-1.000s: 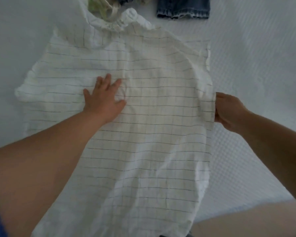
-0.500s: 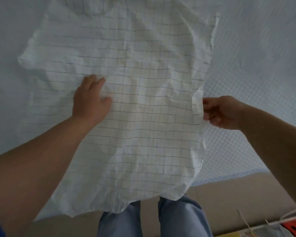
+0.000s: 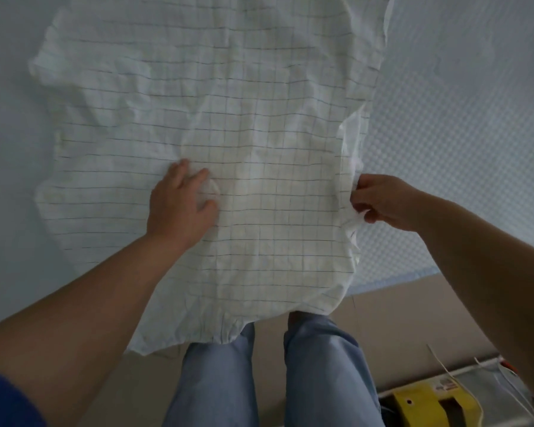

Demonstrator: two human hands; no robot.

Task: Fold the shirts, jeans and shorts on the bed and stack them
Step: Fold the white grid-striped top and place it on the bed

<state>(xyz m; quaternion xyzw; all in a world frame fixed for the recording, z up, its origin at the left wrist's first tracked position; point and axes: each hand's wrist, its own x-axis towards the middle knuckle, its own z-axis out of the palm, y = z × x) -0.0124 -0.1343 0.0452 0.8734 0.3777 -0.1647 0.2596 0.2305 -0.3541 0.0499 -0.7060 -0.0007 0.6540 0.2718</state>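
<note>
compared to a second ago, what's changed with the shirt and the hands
The checked shirt has slid toward the person, its hem now hanging off the bed edge over the knees. The right hand, earlier just at the shirt's right edge, now pinches that edge and lifts it a little. The collar and the jeans at the top have left the view. The left hand still presses flat on the shirt's middle.

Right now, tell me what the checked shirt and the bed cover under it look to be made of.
Shirt: thin woven cloth, likely cotton or linen, matte white with a fine dark grid; it creases sharply and bunches where the right hand pinches its edge. Bed cover: pale, matte, a waffle-like raised weave, probably cotton; hard to confirm.
</note>
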